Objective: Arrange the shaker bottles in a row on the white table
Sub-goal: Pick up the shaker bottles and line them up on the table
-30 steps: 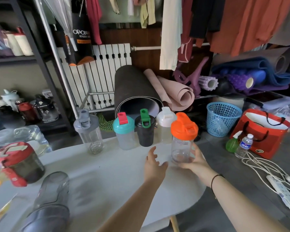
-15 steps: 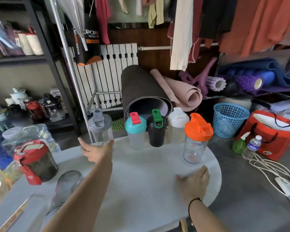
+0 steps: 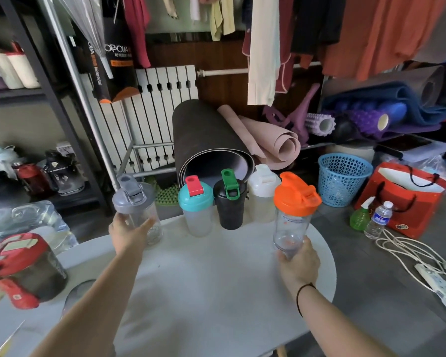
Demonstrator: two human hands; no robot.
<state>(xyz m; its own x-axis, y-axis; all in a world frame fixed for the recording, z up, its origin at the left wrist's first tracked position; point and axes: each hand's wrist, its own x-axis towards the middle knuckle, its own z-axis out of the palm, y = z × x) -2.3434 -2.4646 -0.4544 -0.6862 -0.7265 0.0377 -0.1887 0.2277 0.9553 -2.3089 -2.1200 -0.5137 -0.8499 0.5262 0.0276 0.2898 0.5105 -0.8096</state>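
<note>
Several shaker bottles stand along the far edge of the white table (image 3: 216, 279). My left hand (image 3: 128, 234) wraps the clear bottle with the grey lid (image 3: 135, 199) at the left end. To its right stand a teal-lidded bottle with a red flap (image 3: 195, 210), a black bottle with a green flap (image 3: 229, 202) and a white bottle (image 3: 263, 194). My right hand (image 3: 298, 261) grips the base of the clear orange-lidded bottle (image 3: 294, 210), which leans a little and sits nearer me than the row.
A dark jug with a red lid (image 3: 23, 269) and a clear bottle lying on its side (image 3: 75, 297) sit at the table's near left. On the floor to the right are a blue basket (image 3: 343, 179), a red bag (image 3: 407, 199), a water bottle (image 3: 379, 220) and a power strip (image 3: 438, 282).
My left hand swung from the table's middle to the grey-lidded bottle and closed on it. My right hand let go of the orange-lidded bottle, rested flat, then took its base again.
</note>
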